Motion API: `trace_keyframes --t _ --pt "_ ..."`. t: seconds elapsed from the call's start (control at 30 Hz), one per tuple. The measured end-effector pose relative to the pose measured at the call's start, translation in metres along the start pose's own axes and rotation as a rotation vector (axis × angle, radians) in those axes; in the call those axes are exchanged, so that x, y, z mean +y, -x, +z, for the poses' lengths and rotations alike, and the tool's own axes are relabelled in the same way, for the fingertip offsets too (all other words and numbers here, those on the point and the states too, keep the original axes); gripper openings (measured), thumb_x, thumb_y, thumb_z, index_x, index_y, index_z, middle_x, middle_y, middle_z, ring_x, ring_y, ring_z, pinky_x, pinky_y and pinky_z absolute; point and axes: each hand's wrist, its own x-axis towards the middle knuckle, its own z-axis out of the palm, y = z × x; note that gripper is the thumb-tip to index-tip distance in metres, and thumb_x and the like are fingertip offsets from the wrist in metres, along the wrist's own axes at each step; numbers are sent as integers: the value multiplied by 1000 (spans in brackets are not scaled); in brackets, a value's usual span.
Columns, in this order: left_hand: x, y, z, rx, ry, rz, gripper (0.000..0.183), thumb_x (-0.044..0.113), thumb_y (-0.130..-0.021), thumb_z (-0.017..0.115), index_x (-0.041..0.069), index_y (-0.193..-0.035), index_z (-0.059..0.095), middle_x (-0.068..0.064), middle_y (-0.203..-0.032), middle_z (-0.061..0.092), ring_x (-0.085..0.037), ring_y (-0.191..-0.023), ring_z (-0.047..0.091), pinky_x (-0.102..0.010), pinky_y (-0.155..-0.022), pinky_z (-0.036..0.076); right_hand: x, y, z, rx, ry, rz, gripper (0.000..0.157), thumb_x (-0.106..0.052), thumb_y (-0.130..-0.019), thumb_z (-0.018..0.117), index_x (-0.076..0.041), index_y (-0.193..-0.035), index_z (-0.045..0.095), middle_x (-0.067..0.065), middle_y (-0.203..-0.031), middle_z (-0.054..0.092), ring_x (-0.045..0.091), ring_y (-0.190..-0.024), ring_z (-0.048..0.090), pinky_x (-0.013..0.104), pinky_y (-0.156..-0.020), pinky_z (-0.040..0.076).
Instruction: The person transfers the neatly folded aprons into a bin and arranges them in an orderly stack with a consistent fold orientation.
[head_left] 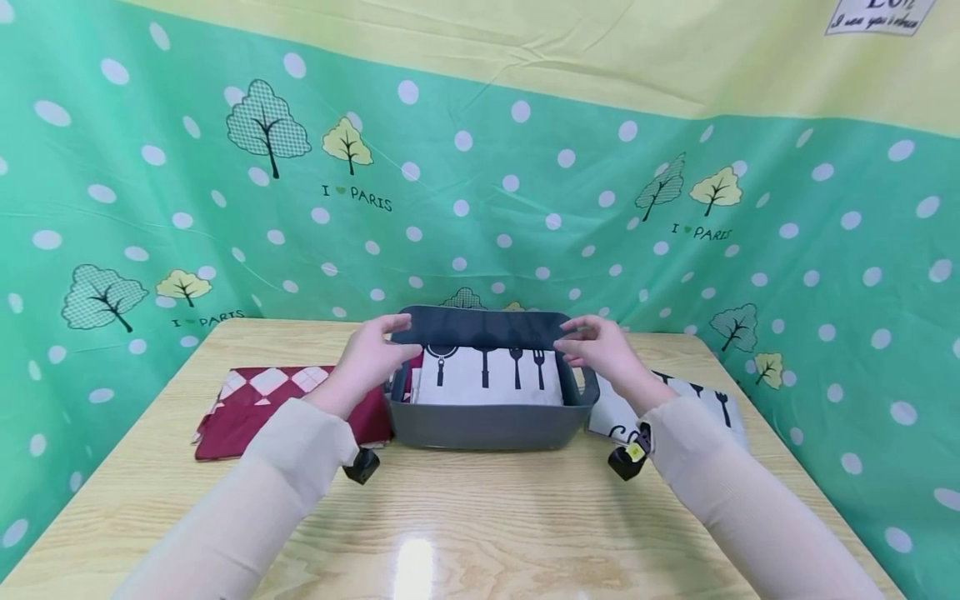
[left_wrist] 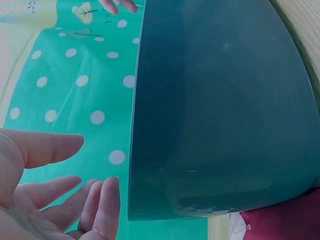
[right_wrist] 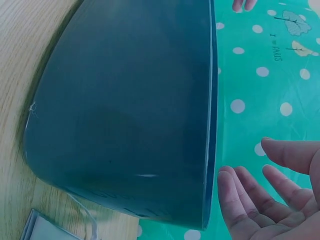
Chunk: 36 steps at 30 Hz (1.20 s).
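Note:
A dark grey plastic basket (head_left: 487, 427) with a handle at each end stands on the table. Inside lies a folded white cloth (head_left: 491, 387) printed with black kitchen utensils, with a strip of dark red cloth (head_left: 408, 383) showing at its left. Over the basket's left end hovers my left hand (head_left: 375, 354), its fingers relaxed and holding nothing. My right hand (head_left: 600, 348) is over the right end, fingers loosely bent with nothing in them. Both wrist views show the basket's smooth outer wall (left_wrist: 225, 110) close by, the fingers of each hand just above its rim.
Left of the basket, a dark red cloth with a pale diamond pattern (head_left: 247, 421) lies on the wooden table (head_left: 480, 517), partly behind my left arm. A white utensil-print cloth (head_left: 720, 408) lies at the right, partly behind my right arm. A green dotted curtain (head_left: 465, 225) hangs behind the table.

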Motion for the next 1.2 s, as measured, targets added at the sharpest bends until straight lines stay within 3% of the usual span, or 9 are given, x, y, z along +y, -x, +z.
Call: trace_keyframes --t 0.27,0.53,0.8,1.2 --pt "2 11 -4 29 -16 42 58 18 -97 61 9 -151 40 -14 -149 49 -34 -121 58 -45 -98 54 -1 4 2 3 -28 -10 40 -16 -99 60 2 -134 52 25 -126 61 16 -87 68 38 -90 58" --pt "5 26 -9 45 -16 68 55 20 -98 60 12 -150 43 -11 -148 50 -34 -126 53 -44 -95 55 -5 12 7 20 -56 -44 37 -16 -98 60 1 -131 55 24 -125 63 36 -105 67 37 -88 58" --pt "7 36 -10 54 1 92 51 21 -97 61 13 -146 48 -12 -145 53 -33 -125 54 -43 -94 55 -13 23 15 43 -93 -64 33 -16 -97 62 -3 -128 59 20 -122 65 16 -90 69 34 -86 59" --pt "3 56 -4 50 53 154 46 17 -96 63 10 -141 54 -12 -139 57 -30 -117 59 -31 -85 55 -12 38 30 54 -163 -150 29 -15 -97 64 -2 -122 63 19 -113 69 24 -91 70 35 -86 59"
